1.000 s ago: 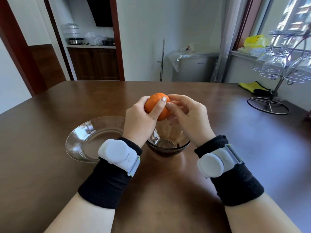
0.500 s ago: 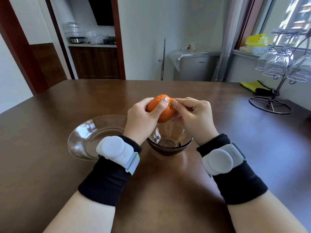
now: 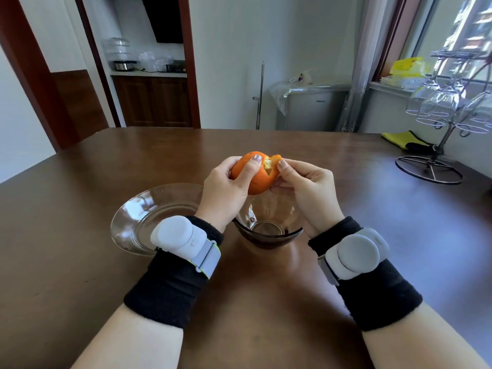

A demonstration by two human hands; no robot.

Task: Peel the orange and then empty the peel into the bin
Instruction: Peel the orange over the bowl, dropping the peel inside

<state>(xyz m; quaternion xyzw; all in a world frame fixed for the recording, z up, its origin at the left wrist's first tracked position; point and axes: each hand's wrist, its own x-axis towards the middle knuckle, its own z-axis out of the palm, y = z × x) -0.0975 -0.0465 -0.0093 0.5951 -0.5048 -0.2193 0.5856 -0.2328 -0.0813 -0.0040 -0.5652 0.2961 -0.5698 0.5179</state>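
My left hand (image 3: pixel 226 187) grips a small orange (image 3: pixel 257 182) above the table, thumb pressed on its top. At the top of the fruit the skin is torn open and pale pith shows. My right hand (image 3: pixel 306 187) pinches a lifted flap of peel (image 3: pixel 275 157) between thumb and forefinger. Both hands hover over a small dark glass bowl (image 3: pixel 269 235), which holds nothing that I can see. No bin is in view.
A wide clear glass plate (image 3: pixel 138 225) lies left of the bowl on the brown table (image 3: pixel 266 302). At the right edge stands a wire rack (image 3: pixel 436 166) with hanging wine glasses, a yellow and black cloth (image 3: pixel 404 139) behind it.
The peel was whole one second ago. My right thumb has dug in at the top and pulled a flap up, so the pith now shows.
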